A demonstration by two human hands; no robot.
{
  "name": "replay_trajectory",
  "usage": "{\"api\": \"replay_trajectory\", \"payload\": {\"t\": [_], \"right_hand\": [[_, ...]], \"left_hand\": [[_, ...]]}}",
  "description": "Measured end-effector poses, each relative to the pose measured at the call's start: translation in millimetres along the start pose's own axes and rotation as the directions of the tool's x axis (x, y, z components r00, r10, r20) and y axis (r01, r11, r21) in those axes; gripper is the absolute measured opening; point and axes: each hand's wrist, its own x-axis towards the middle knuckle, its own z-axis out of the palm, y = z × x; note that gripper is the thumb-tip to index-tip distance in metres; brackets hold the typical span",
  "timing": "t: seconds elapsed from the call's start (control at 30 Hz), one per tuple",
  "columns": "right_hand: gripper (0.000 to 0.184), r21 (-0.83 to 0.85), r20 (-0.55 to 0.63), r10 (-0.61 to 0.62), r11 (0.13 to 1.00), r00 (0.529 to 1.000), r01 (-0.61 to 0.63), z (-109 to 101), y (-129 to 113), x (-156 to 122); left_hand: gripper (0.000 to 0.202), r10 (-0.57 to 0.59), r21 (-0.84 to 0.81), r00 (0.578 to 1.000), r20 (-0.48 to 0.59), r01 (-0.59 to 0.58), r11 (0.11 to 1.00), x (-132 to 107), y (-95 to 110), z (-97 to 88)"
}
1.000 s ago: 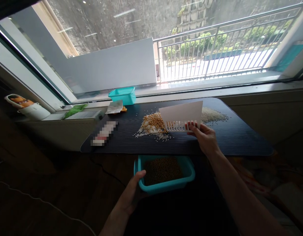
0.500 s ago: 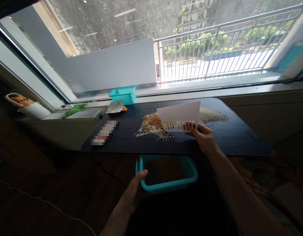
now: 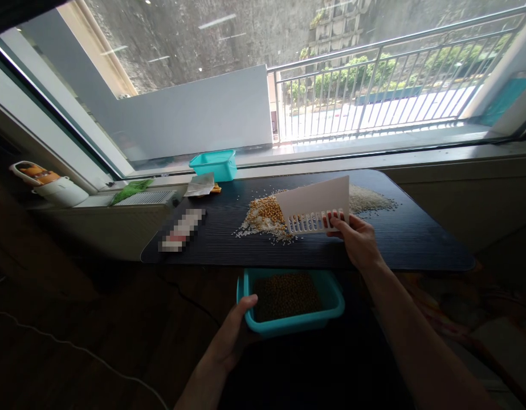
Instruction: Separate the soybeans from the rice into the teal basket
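Note:
My left hand (image 3: 232,327) grips the left rim of a turquoise plastic basin (image 3: 297,327), thumb over the edge. The basin is below the table's front edge, and brown beans (image 3: 288,296) cover its bottom. In my right hand (image 3: 357,239) is a white plastic scraper (image 3: 316,196) with a slotted lower edge, pinched at its right end. The scraper stands tilted over the table, its left end beside a pile of yellow soybeans (image 3: 269,212) mixed with white grains. Behind the scraper, to the right, lies a heap of white rice (image 3: 369,199), partly hidden.
On the dark table (image 3: 228,245) are a blurred-out packet (image 3: 181,230) at the left and a torn paper packet (image 3: 202,185) farther back. A second turquoise basin (image 3: 213,165) stands by the window. A green cloth (image 3: 132,192) and a white pot (image 3: 60,191) sit on the left ledge.
My right hand has shifted slightly right and down with the scraper. My left hand and the basin have hardly moved.

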Motion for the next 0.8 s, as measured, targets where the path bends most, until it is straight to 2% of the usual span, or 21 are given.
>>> {"api": "replay_trajectory", "payload": {"t": [0.5, 0.7, 0.8], "right_hand": [[0.033, -0.037, 0.218, -0.012, 0.999, 0.976, 0.021, 0.5, -1.5, -4.6], [0.029, 0.019, 0.087, 0.007, 1.0, 0.996, -0.008, 0.0, -1.0, -2.4], [0.028, -0.001, 0.098, 0.013, 1.0, 0.995, -0.013, -0.5, -0.3, -1.4]], "left_hand": [[0.06, -0.011, 0.009, 1.0, -0.016, 0.011, 1.0, 3.0, -0.3, -0.5], [0.06, -0.004, 0.023, 1.0, -0.031, 0.005, 1.0, 1.0, -0.7, -0.8], [0.06, -0.01, 0.0, 1.0, -0.017, 0.01, 1.0, -0.6, -0.1, -0.9]]}}
